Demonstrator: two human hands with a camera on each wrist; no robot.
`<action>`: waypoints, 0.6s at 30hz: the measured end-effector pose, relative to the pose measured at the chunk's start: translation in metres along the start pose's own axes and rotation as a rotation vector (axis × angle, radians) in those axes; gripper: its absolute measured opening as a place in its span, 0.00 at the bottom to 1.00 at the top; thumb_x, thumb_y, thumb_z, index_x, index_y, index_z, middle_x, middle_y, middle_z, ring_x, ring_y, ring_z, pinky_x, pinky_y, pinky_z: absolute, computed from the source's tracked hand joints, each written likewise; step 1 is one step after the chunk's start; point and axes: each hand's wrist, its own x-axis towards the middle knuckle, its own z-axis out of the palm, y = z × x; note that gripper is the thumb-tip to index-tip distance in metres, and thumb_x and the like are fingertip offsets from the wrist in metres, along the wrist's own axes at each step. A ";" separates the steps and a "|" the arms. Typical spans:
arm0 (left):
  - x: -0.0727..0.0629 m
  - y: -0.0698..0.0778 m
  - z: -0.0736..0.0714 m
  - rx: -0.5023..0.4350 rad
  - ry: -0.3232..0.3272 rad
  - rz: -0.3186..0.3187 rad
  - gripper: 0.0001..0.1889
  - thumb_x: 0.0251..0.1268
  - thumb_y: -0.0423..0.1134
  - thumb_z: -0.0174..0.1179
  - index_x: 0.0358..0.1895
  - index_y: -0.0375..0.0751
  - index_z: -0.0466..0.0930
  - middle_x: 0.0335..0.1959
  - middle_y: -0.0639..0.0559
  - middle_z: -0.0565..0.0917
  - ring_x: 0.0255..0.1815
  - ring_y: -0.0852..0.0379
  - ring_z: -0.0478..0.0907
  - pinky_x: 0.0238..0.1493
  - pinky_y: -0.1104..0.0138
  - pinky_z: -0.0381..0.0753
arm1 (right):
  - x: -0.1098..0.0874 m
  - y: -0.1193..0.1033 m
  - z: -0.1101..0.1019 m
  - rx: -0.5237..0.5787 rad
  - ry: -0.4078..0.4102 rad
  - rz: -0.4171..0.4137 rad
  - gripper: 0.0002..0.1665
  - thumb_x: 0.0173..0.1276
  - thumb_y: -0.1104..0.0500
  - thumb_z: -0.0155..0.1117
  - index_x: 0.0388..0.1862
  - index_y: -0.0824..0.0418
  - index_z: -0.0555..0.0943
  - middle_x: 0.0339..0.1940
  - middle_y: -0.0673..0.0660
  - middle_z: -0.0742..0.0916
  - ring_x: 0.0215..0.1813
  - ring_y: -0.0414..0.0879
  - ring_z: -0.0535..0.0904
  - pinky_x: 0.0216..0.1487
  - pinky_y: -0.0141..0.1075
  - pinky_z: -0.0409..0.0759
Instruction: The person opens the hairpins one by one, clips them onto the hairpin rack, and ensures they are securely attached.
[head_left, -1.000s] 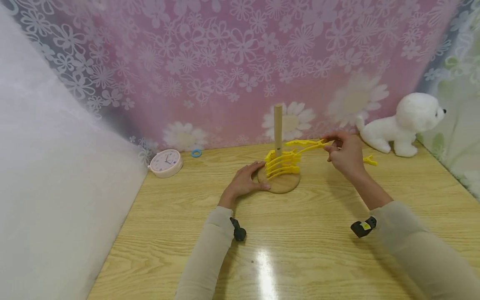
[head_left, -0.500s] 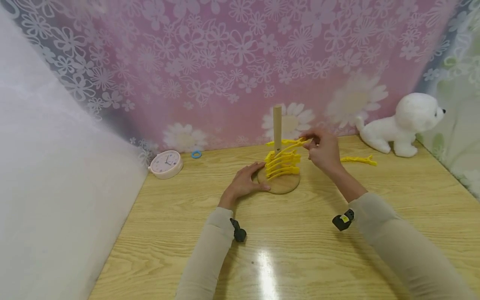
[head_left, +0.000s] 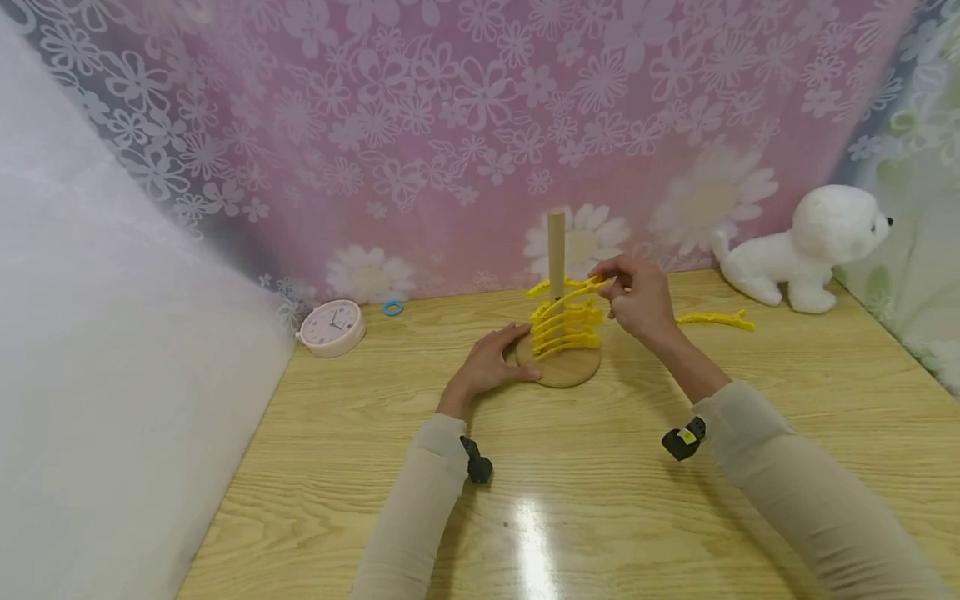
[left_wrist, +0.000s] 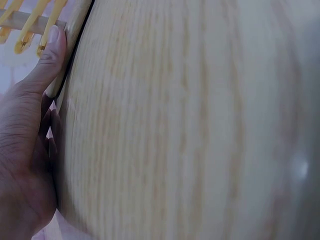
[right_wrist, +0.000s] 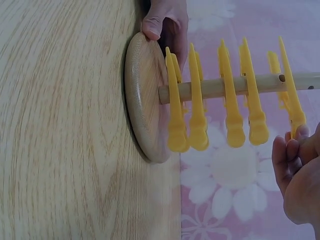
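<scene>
A round wooden base (head_left: 566,377) carries an upright wooden post (head_left: 556,250). My left hand (head_left: 486,362) holds the base at its left side, thumb on top of the rim and fingers round the edge. Several yellow hair clips (right_wrist: 232,115) are clamped across the lower post, one above another. My right hand (head_left: 641,304) pinches another yellow hair clip (right_wrist: 291,95) by its wide end. Its two arms stand spread on either side of the post, above the others, beside a hole in the wood. Part of that clip is hidden behind the post.
One loose yellow hair clip (head_left: 716,319) lies on the wooden table (head_left: 600,500), right of the stand. A white plush dog (head_left: 813,250) sits at the back right. Back left are a pink clock (head_left: 332,327) and a blue ring (head_left: 393,307). A flowered curtain (head_left: 465,125) hangs behind.
My right hand has moved left, bringing its hair clip from beside the post to around it. The loose clip on the table shows more fully. My left hand has stayed on the base.
</scene>
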 end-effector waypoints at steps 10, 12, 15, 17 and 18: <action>-0.002 0.000 0.000 0.007 0.005 0.029 0.49 0.62 0.62 0.72 0.84 0.65 0.55 0.85 0.54 0.55 0.86 0.51 0.45 0.85 0.51 0.41 | -0.002 -0.002 0.000 -0.005 -0.010 -0.008 0.14 0.71 0.76 0.60 0.45 0.63 0.87 0.41 0.61 0.88 0.20 0.48 0.77 0.21 0.31 0.81; -0.001 0.001 0.000 0.010 0.002 0.029 0.50 0.62 0.62 0.72 0.84 0.65 0.54 0.85 0.54 0.55 0.86 0.51 0.45 0.85 0.52 0.41 | -0.003 -0.002 0.000 -0.003 -0.015 -0.006 0.13 0.71 0.76 0.61 0.46 0.63 0.87 0.41 0.61 0.88 0.20 0.50 0.78 0.22 0.31 0.81; -0.001 0.001 0.000 0.014 -0.003 0.021 0.50 0.62 0.63 0.71 0.84 0.67 0.53 0.86 0.54 0.54 0.87 0.50 0.45 0.85 0.51 0.40 | -0.004 -0.004 -0.001 0.009 -0.029 -0.009 0.12 0.71 0.75 0.62 0.46 0.64 0.87 0.42 0.61 0.88 0.22 0.56 0.79 0.22 0.31 0.81; -0.001 0.001 0.000 0.017 -0.004 0.018 0.50 0.62 0.63 0.71 0.84 0.67 0.53 0.86 0.55 0.54 0.87 0.50 0.45 0.85 0.51 0.40 | -0.004 -0.004 -0.002 0.015 -0.037 -0.014 0.12 0.71 0.75 0.63 0.47 0.64 0.87 0.42 0.61 0.88 0.21 0.56 0.78 0.23 0.31 0.81; 0.000 0.001 0.000 0.018 -0.003 0.018 0.50 0.62 0.64 0.71 0.84 0.68 0.53 0.86 0.55 0.54 0.87 0.50 0.45 0.85 0.50 0.41 | -0.005 -0.005 -0.003 0.018 -0.041 -0.017 0.12 0.71 0.75 0.64 0.47 0.64 0.87 0.42 0.61 0.88 0.21 0.56 0.78 0.23 0.31 0.82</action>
